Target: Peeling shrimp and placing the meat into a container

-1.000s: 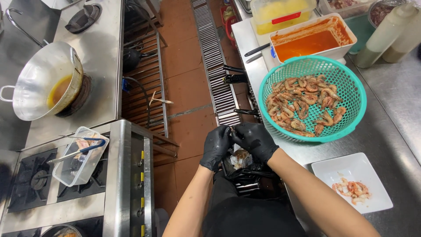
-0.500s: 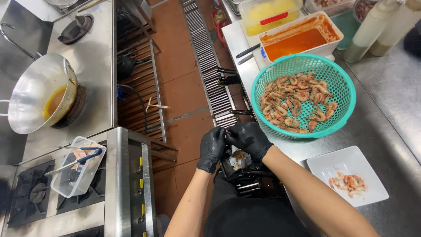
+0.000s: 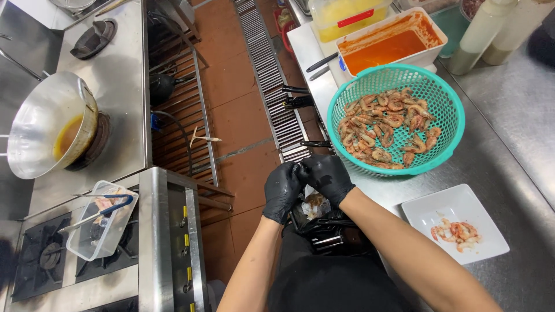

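Shrimp [image 3: 302,169], hardly visible, sat pinched between both gloved hands just off the bench [image 3: 509,133] edge, above a dark bin [image 3: 324,222] of shells. Both grips were closed: the left hand [image 3: 281,189] and right hand [image 3: 327,176] met fingertip to fingertip, and the gloves hid most of what they held, so its shape was hard to make out. Open tiled floor [image 3: 237,110] lay between the bench and the stove [image 3: 118,81]. Near the right hand, a teal basket [image 3: 448,104] of shrimp stood close to the bench edge, with clear steel to its right. A white square plate [image 3: 462,205] held a few peeled pieces.
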